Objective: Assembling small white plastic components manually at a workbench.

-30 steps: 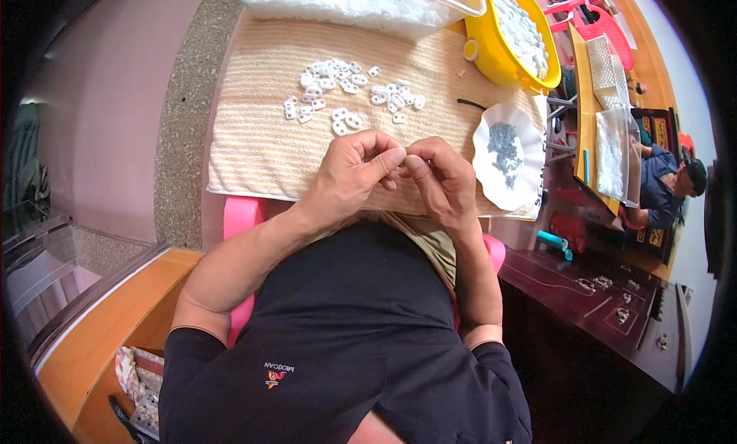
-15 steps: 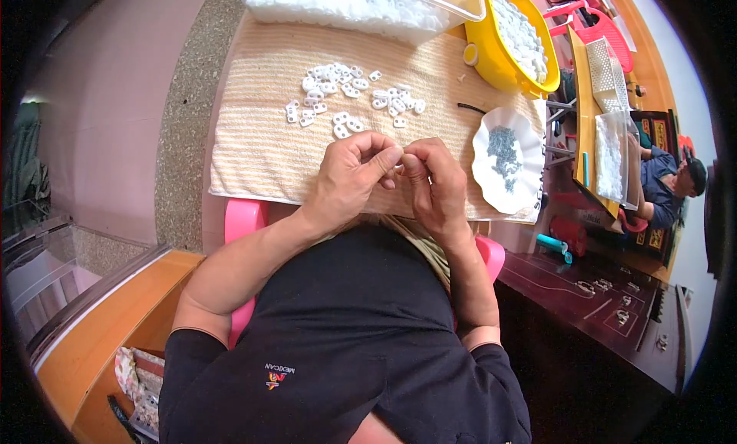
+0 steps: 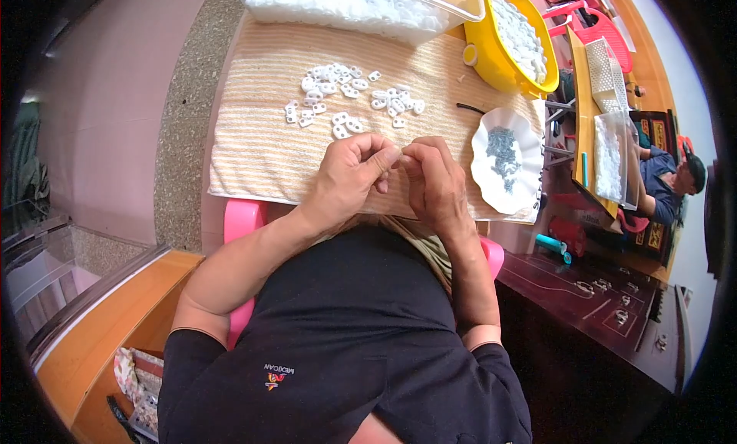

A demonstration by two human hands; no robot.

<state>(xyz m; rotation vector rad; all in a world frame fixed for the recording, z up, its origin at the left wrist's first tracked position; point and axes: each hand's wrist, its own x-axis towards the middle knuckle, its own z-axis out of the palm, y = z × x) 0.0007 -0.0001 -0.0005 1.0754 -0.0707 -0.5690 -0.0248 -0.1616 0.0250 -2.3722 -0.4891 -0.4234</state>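
Striped beige cloth (image 3: 261,148) covers the worktop, with pink wall and speckled floor off to the left. Both hands meet at its near edge: the left hand (image 3: 349,179) and the right hand (image 3: 436,184) have fingertips pressed together, pinching something too small to make out. Just beyond the fingers lies a scatter of small white plastic pieces (image 3: 345,99). Right of the fingers sits a white scalloped dish (image 3: 491,198) holding small grey metal bits (image 3: 503,148). Farther beyond, a clear tub (image 3: 461,3) and a yellow bowl (image 3: 495,56) are both filled with white pieces.
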